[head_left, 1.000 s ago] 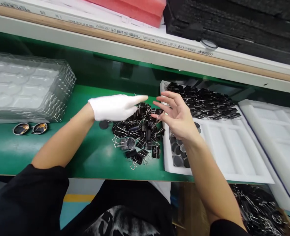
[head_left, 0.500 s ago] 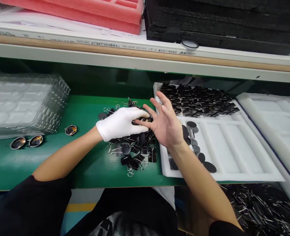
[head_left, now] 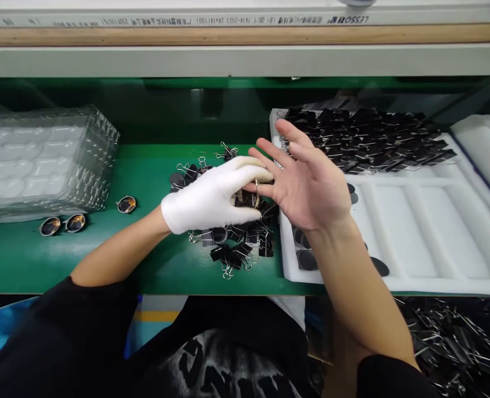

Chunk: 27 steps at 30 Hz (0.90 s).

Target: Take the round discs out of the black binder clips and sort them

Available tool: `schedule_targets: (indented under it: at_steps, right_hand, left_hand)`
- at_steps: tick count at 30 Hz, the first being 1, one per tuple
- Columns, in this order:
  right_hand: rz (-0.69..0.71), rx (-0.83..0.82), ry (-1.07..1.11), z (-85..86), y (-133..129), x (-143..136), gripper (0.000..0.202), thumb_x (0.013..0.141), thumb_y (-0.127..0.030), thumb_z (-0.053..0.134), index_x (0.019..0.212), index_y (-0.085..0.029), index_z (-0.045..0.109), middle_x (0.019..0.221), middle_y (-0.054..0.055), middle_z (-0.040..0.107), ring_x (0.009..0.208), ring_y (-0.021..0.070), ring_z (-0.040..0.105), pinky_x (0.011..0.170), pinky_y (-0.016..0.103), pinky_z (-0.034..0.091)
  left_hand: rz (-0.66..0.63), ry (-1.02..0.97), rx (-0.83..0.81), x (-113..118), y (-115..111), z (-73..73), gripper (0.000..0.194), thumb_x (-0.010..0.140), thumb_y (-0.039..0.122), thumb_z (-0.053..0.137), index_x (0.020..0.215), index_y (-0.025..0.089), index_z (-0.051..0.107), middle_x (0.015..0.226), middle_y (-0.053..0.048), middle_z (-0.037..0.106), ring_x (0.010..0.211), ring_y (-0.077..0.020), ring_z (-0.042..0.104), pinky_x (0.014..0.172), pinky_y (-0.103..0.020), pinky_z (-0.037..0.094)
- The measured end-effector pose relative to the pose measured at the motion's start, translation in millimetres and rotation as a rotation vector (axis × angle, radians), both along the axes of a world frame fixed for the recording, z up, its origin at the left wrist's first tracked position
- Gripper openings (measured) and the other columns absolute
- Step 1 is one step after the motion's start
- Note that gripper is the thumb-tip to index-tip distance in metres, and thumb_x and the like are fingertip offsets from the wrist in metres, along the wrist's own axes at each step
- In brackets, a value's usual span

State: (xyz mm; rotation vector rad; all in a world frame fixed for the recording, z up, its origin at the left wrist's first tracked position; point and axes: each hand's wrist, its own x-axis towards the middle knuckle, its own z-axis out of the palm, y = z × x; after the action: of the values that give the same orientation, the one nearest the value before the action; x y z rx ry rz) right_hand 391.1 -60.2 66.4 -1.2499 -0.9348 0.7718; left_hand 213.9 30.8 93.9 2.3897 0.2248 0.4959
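My left hand (head_left: 214, 193), in a white glove, pinches a thin, metal-rimmed round piece (head_left: 257, 190) between thumb and fingers. The piece is seen nearly edge-on, so its face is hidden. My bare right hand (head_left: 307, 185) is open, palm up and fingers spread. Its lower fingertips reach in beside the piece and partly behind the gloved fingers; whether they touch it I cannot tell. Beneath both hands lies a loose heap of black binder clips (head_left: 232, 257) with wire handles, several dark discs among them.
Left are two dark round rimmed pieces (head_left: 62, 224), a similar third one (head_left: 126, 204) and stacked clear plastic trays (head_left: 37, 166). A white foam tray (head_left: 419, 221) at right holds rows of binder clips (head_left: 365, 138) and dark discs (head_left: 307, 260). More clips (head_left: 460, 342) lie below; a shelf edge (head_left: 228, 61) spans the back.
The view has tipped downward, dropping the foam blocks on the shelf out of sight. My right hand has shifted right and slightly up. The rimmed piece now shows between the gloved fingers.
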Motion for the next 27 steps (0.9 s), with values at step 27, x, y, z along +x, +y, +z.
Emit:
schedule_targets:
  at_steps: [27]
  right_hand:
    - [0.520, -0.444, -1.360, -6.7, -28, -147, 0.022, 0.092, -0.003, 0.063, 0.110, -0.007, 0.076, 0.108, 0.020, 0.075, 0.103, 0.0324, 0.071, 0.076, 0.039, 0.055]
  left_hand:
    - [0.130, 0.522, 0.393, -21, 43, 7.0, 0.062, 0.104, 0.057, 0.045, 0.158, 0.027, 0.049, 0.158, -0.006, 0.058, 0.130, -0.0283, 0.066, 0.110, -0.037, 0.049]
